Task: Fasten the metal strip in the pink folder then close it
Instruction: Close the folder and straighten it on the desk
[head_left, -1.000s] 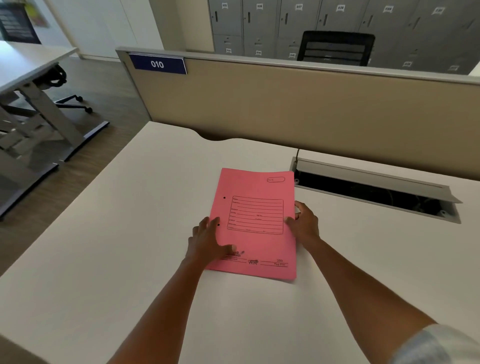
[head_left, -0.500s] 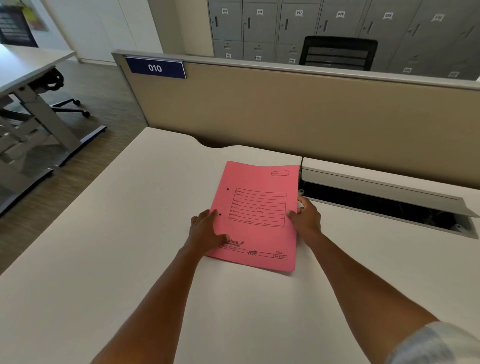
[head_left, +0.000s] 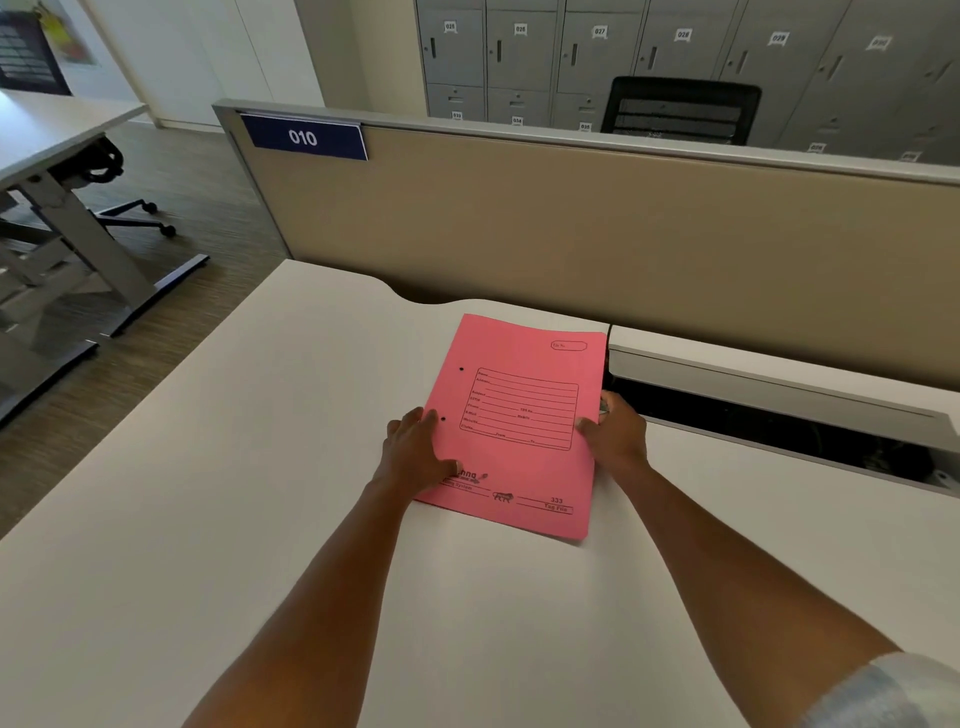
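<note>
The pink folder (head_left: 524, 358) lies closed and flat on the white desk (head_left: 208, 493), its printed front cover facing up, with two punched holes near its left edge. My left hand (head_left: 415, 457) rests flat on the folder's lower left part, thumb on the cover. My right hand (head_left: 615, 434) holds the folder's right edge, thumb on top and fingers curled at the edge. The metal strip is hidden inside the folder.
An open cable tray (head_left: 769, 415) with a raised lid is sunk in the desk right of the folder. A beige partition (head_left: 571, 228) with a blue "010" label (head_left: 304, 137) stands behind. Lockers and a black chair (head_left: 680, 109) are beyond; another desk stands at far left.
The folder and both hands have slid a little away from me, toward the partition. My right hand stays at the right edge, my left on the cover.
</note>
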